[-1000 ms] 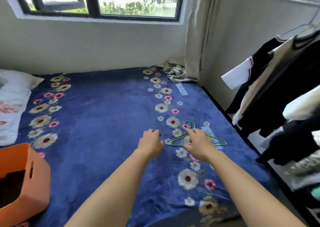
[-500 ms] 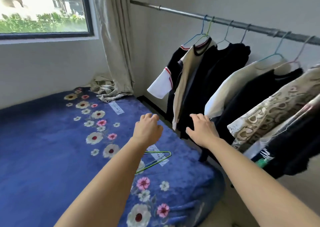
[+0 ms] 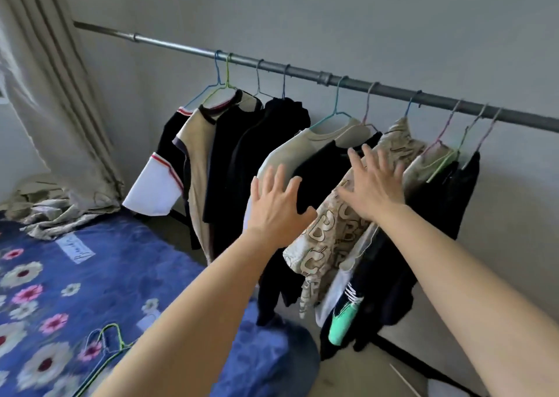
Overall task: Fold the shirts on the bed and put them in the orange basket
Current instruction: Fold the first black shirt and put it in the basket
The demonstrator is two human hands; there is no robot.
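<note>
Several shirts hang on wire hangers from a grey metal rail (image 3: 305,74) along the wall. My left hand (image 3: 276,204) is raised with fingers spread in front of a black shirt (image 3: 320,169) and a cream shirt (image 3: 281,154). My right hand (image 3: 373,181), also spread flat, lies against a beige patterned shirt (image 3: 329,239). Neither hand holds anything. The blue flowered bed (image 3: 99,278) fills the lower left. The orange basket is out of view.
Empty wire hangers (image 3: 104,346) lie on the bed near my left forearm. A beige curtain (image 3: 57,100) hangs at the left, its crumpled end on the bed's far corner. Bare floor runs between the bed and the rail's dark base bar (image 3: 402,354).
My view swung right from the bed to the clothes rail. Both hands left the hangers on the bed, rose toward the hanging shirts, and opened with fingers spread.
</note>
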